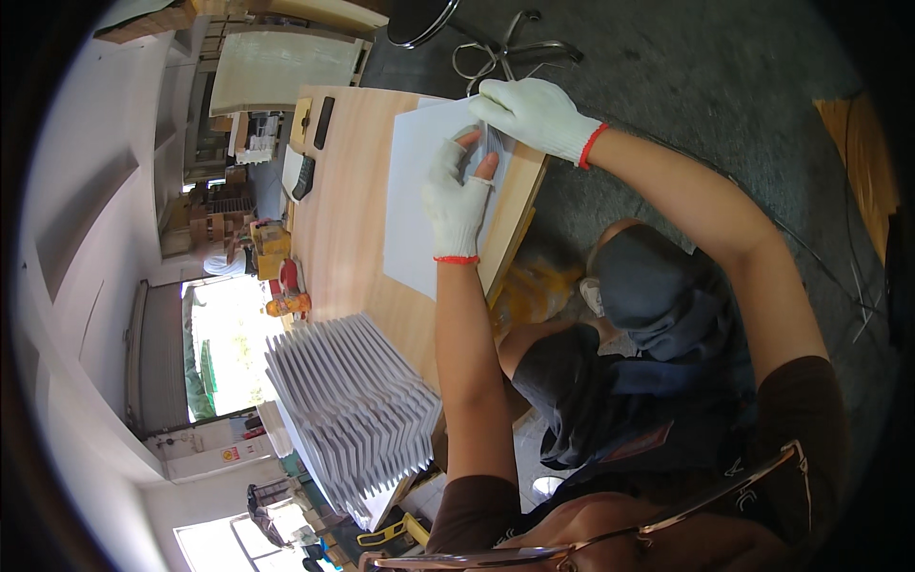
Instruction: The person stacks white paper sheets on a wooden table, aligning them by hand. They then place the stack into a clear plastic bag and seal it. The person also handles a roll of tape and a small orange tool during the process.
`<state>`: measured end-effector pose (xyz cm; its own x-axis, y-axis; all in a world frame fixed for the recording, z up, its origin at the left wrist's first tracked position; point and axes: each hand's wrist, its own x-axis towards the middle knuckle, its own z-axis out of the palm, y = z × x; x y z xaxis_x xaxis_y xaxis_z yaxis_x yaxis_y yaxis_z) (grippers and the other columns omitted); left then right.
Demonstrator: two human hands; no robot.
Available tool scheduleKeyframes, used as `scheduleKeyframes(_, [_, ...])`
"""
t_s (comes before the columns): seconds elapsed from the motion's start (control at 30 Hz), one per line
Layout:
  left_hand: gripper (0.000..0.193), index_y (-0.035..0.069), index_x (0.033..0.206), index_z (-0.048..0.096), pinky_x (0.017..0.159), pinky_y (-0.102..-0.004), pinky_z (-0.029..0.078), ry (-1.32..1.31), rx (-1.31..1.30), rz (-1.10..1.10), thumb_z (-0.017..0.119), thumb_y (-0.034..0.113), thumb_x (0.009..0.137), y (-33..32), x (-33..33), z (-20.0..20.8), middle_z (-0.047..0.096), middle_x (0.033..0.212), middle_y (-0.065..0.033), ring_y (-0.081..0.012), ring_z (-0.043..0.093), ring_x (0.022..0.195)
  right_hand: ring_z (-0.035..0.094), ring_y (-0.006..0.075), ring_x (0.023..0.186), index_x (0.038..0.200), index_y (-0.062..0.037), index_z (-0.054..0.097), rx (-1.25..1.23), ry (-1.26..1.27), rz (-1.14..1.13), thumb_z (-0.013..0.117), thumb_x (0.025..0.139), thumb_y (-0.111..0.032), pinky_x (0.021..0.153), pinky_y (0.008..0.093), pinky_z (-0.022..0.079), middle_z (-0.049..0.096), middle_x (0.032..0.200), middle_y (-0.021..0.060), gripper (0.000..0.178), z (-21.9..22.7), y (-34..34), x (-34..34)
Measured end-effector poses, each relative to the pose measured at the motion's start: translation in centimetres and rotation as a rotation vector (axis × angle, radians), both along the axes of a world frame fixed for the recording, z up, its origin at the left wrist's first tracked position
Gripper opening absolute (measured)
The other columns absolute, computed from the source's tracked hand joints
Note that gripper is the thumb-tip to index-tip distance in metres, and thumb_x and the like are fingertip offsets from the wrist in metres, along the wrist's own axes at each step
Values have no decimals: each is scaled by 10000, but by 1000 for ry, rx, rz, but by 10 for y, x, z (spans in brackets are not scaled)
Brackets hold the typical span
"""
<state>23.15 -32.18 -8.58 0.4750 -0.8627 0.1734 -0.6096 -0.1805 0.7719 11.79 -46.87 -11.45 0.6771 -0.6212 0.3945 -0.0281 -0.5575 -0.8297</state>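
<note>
A stack of thin white sheets (pixel 412 210) lies on the wooden table. My right hand (pixel 536 112), in a white knit glove with a red cuff, is closed on the stack's far corner, where several sheet edges look lifted and fanned. My left hand (pixel 457 202) wears a matching glove with bare thumb and fingertip showing. It rests over the sheets beside that corner. Its thumb and forefinger are curved and apart, the tips close to the raised edges. Whether they touch an edge is hard to make out.
A tall pile of folded white sheets (pixel 353 405) stands on the wooden table (pixel 338 210). A calculator (pixel 304 178), a black bar-shaped object (pixel 324 122) and an orange bottle (pixel 289 304) sit along the table's side. A wheeled chair base (pixel 505 52) stands on the floor beyond.
</note>
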Motion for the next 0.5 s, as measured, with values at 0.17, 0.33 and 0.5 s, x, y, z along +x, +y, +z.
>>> scheduleKeyframes(0.17, [369, 25, 1202, 610, 978, -326, 447, -41, -17, -9, 682, 95, 847, 0, -1, 1, 649, 1186, -140, -224, 601, 1133, 628, 354, 765, 842, -71, 589, 5, 2, 1, 422, 927, -410, 674, 465, 473, 637, 756, 153, 387, 1, 0, 0])
scheduleKeyframes(0.33, [311, 114, 1207, 626, 869, -331, 485, -176, -69, 129, 601, 113, 897, -1, -20, 9, 680, 1079, -142, -228, 653, 1003, 629, 348, 755, 846, -78, 588, 4, 64, 26, 430, 927, -402, 675, 461, 476, 639, 753, 146, 369, 12, 3, -4])
scheduleKeyframes(0.5, [323, 60, 1228, 608, 779, -266, 464, -377, 188, 68, 583, 43, 907, 0, -23, 20, 643, 1066, -61, -130, 585, 877, 628, 350, 747, 835, -79, 584, 9, 26, -11, 445, 924, -385, 673, 466, 478, 635, 744, 147, 348, 3, 2, -2])
